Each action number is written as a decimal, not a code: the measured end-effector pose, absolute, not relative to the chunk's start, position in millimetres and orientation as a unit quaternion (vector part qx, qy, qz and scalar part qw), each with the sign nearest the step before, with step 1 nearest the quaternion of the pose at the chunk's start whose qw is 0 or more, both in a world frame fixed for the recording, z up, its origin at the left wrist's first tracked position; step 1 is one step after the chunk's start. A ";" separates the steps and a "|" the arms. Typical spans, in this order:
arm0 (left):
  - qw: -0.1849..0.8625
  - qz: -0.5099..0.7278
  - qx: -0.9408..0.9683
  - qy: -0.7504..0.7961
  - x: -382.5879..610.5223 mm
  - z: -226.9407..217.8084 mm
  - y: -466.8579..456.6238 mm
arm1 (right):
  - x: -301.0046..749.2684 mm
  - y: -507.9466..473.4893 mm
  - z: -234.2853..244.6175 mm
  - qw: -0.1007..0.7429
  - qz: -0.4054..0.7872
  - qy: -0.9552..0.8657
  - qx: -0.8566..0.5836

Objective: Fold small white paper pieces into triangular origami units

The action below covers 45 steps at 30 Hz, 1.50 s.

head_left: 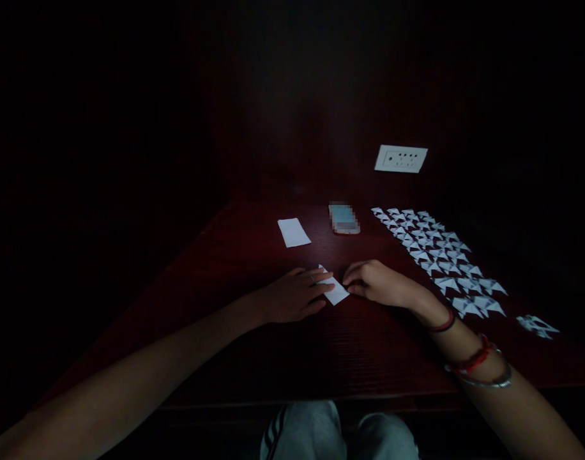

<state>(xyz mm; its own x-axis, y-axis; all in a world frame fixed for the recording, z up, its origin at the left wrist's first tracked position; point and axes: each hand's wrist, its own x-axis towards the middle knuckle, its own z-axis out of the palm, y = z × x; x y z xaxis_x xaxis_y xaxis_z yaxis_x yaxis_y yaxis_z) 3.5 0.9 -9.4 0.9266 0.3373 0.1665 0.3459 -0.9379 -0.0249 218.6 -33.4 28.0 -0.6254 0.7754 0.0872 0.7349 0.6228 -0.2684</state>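
Grey trouser knees [340,434] sit nearest. Just beyond, the left hand [295,295] presses flat fingers on a white paper slip [335,292]. The right hand [376,284] pinches its right end with curled fingertips. Matching edges before creasing would likely keep the fold true. One spare slip [294,232] and one phone [343,219] lie farther; folded paper pieces [436,255], several dozen, cover the right.

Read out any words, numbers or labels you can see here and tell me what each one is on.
No text can be read in this dim view.
Phone: screen blurred, illegible.
Wall socket plate: only holes show, no legible marking.
Paper slip between left hand and right hand, spare slip, folded paper pieces: plain white, no print visible.
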 end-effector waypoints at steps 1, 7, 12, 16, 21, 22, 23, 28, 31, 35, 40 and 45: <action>0.024 -0.076 -0.981 -0.179 3.4 -9.8 1.2 | 217.0 -31.8 26.2 0.109 0.092 -0.897 -0.419; 0.000 -0.066 -0.975 -0.214 3.1 -9.7 2.6 | 211.1 -27.2 17.0 0.093 0.054 -0.901 -0.420; -0.016 -0.066 -0.971 -0.228 2.1 -9.2 4.2 | 208.4 -28.4 13.4 0.067 0.003 -0.894 -0.442; -0.025 -0.067 -0.970 -0.230 2.0 -7.7 4.1 | 205.0 -31.6 16.0 0.034 -0.036 -0.896 -0.442; -0.024 -0.079 -0.971 -0.226 2.9 -7.8 3.1 | 202.5 -37.0 24.6 -0.001 -0.059 -0.897 -0.439; -0.021 -0.082 -0.971 -0.226 3.0 -8.2 3.0 | 202.5 -38.2 26.3 -0.005 -0.059 -0.897 -0.439; -0.019 -0.083 -0.971 -0.225 3.0 -8.5 2.9 | 202.8 -39.5 28.0 -0.007 -0.058 -0.897 -0.439; -0.013 -0.087 -0.971 -0.224 2.2 -9.5 3.0 | 206.5 -46.5 35.0 -0.024 -0.040 -0.897 -0.441; -0.011 -0.088 -0.971 -0.223 1.8 -9.6 3.5 | 209.3 -50.8 38.5 -0.045 -0.031 -0.891 -0.451; 0.000 -0.083 -0.971 -0.224 2.1 -9.9 4.1 | 213.7 -54.3 42.5 -0.071 -0.016 -0.889 -0.453; 0.025 -0.092 -0.970 -0.223 2.2 -8.5 2.4 | 216.8 -50.1 43.5 -0.043 0.005 -0.887 -0.460; 0.058 -0.118 -0.966 -0.224 3.1 -2.1 -3.3 | 214.0 -38.9 32.5 0.088 0.018 -0.867 -0.490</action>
<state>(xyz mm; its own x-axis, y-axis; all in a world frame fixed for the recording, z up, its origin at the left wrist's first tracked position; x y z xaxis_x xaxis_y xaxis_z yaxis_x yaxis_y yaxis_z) 3.1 -3.3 -2.1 0.8717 0.4192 0.2539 0.4465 -0.8928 -0.0588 214.0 -38.9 32.5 -0.5044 0.8530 0.1344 0.8466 0.5191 -0.1174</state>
